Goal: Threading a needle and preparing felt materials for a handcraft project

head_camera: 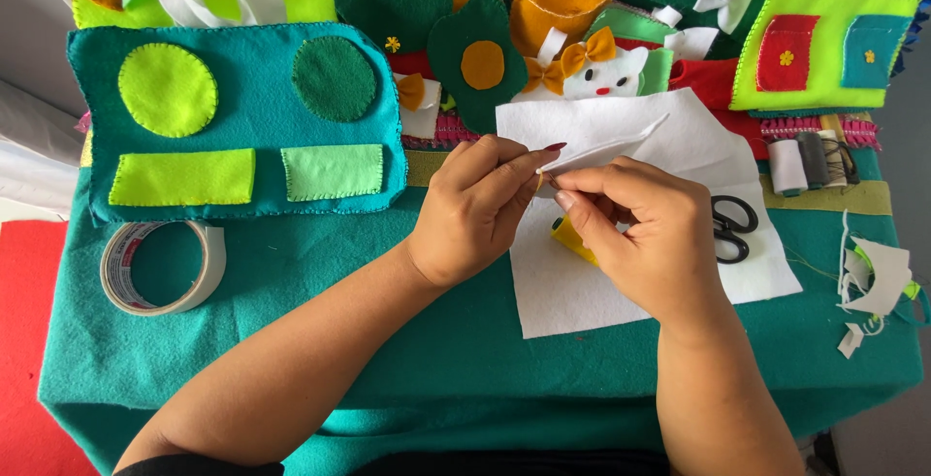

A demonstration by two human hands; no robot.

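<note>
White felt strip pinched by both hands' fingers, yellow piece half hidden.

Matt, fuzzy teal felt cloth covers the table; the white felt sheet looks soft, the tape roll papery, the scissors glossy black plastic

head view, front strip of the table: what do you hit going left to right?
Roll of white tape → left hand → small folded white felt piece pinched by both hands → right hand → black-handled scissors → white and grey thread spools → white felt scraps.
</note>
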